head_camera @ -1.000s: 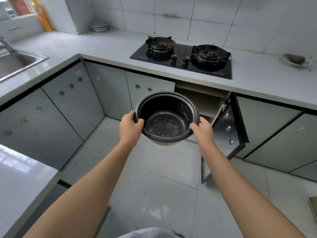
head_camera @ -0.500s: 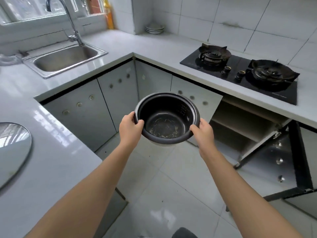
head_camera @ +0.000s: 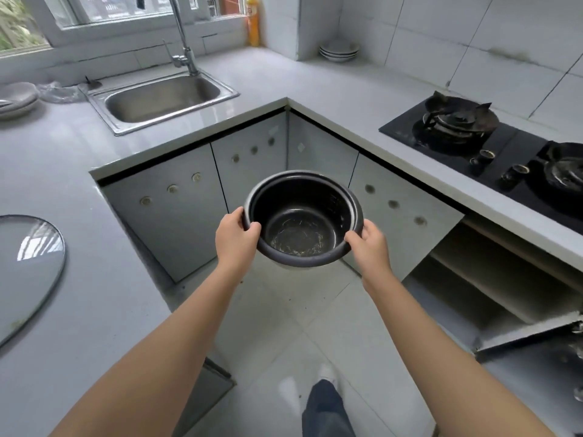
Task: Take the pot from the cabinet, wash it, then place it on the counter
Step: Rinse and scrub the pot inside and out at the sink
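A black rice-cooker inner pot is being held in the air above the pale tiled floor, in front of the corner where two runs of grey cabinets meet. It is tilting slightly toward the camera, so its dark inside is showing, with pale scratch marks ringing the bottom. The left hand is gripping the rim at the pot's 9 o'clock, thumb hooked over the edge and fingers curling under the outside wall. The right hand is gripping the rim at about 4 o'clock in the same way. Both bare forearms are reaching up from the bottom of the view.

From the pot, a steel sink with a tall faucet is sitting in the grey counter at 11 o'clock, under a window. A black two-burner gas hob is lying at 2 o'clock. An open cabinet, its door swung outward, is showing bare shelves at 4 o'clock. A round glass lid is resting on the counter at 9 o'clock. Stacked white dishes are sitting by the far wall at 12 o'clock.
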